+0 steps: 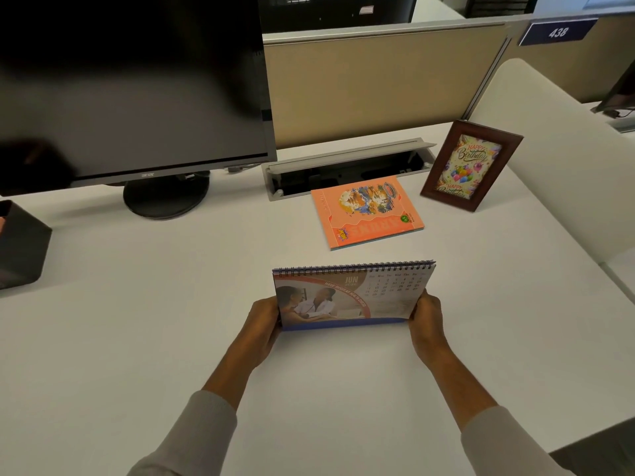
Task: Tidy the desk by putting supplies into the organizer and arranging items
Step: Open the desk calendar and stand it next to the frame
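A spiral-bound desk calendar [354, 297] showing June stands in the middle of the white desk [154, 338], its printed page facing me. My left hand [263, 321] grips its lower left edge and my right hand [427, 319] grips its lower right edge. Behind it an orange notebook [367, 213] lies flat. A brown picture frame [470, 164] with a birthday card stands upright at the back right. A black organizer [20, 245] sits at the far left edge, only partly in view.
A dark monitor [137, 97] on a round stand [166, 195] fills the back left. An open cable tray [343, 170] runs along the beige partition [378, 87]. A white divider [556, 159] bounds the desk on the right.
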Demonstrator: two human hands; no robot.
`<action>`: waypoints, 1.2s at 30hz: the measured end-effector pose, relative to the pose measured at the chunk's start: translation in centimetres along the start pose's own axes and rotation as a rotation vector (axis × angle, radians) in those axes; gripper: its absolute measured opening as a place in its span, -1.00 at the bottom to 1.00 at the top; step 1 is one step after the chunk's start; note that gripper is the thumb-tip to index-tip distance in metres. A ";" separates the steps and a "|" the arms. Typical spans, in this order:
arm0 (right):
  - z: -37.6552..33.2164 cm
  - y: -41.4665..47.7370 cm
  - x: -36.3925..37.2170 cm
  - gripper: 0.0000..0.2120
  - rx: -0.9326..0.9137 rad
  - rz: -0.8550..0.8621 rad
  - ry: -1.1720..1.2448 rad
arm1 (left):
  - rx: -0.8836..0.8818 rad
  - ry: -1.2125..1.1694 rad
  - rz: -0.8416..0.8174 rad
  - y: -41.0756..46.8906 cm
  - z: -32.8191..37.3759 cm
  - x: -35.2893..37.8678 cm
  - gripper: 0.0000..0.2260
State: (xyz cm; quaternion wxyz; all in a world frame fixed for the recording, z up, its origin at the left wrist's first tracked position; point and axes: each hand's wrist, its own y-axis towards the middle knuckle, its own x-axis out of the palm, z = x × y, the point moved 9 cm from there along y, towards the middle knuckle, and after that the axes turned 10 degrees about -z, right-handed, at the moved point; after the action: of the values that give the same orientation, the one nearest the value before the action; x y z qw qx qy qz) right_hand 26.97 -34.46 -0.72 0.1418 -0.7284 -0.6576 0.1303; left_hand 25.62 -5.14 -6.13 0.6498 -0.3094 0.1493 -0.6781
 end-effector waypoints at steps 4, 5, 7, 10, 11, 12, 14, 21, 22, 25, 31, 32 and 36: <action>-0.3 -0.6 -0.9 -0.55 -0.033 0.143 0.069 | 0.052 0.228 0.196 -0.3 0.6 -3.0 -0.83; -0.3 -1.0 -1.0 -0.57 -0.048 0.176 0.077 | 0.082 0.301 0.243 -0.8 1.1 -3.5 -0.86; -0.6 -1.9 -1.3 -0.55 -0.100 0.237 0.076 | 0.176 0.419 0.324 -2.1 2.6 -4.0 -0.94; -1.6 -3.1 -1.6 -0.56 -0.176 0.302 0.090 | 0.349 0.505 0.275 -3.0 4.9 -3.4 -0.73; -2.0 -3.2 -1.6 -0.57 -0.194 0.308 0.094 | 0.392 0.519 0.229 -3.2 5.6 -3.1 -0.70; -2.4 -3.3 -1.6 -0.58 -0.209 0.305 0.095 | 0.424 0.536 0.188 -3.2 6.1 -2.8 -0.68; -3.1 -3.2 -1.3 -0.61 -0.226 0.282 0.088 | 0.449 0.553 0.126 -3.3 6.8 -2.5 -0.69; -5.5 -2.4 0.0 -0.61 -0.267 0.204 0.124 | 0.619 0.682 0.103 -5.2 8.4 -1.4 -0.78; -6.1 -2.2 0.3 -0.61 -0.274 0.184 0.123 | 0.683 0.709 0.099 -5.9 8.5 -1.1 -0.81; -8.4 -1.1 1.2 -0.63 -0.318 0.127 0.087 | 0.856 0.790 0.082 -8.4 8.4 -0.1 -0.84; -12.6 2.7 5.9 -0.63 -0.399 -0.102 -0.055 | 0.995 0.978 0.145 -12.1 7.4 2.7 -0.86; -13.2 3.3 6.9 -0.59 -0.390 -0.144 -0.052 | 0.999 1.024 0.158 -12.4 7.0 3.2 -0.87; -14.8 5.8 11.5 -0.46 -0.347 -0.322 -0.083 | 1.055 1.161 0.176 -13.0 5.9 5.0 -0.91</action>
State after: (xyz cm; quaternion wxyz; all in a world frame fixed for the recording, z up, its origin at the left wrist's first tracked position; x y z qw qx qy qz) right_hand 39.10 -24.12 10.77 0.0063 -0.6215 -0.7831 0.0206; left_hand 19.17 -7.36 7.41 0.5803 0.4560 0.1470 -0.6586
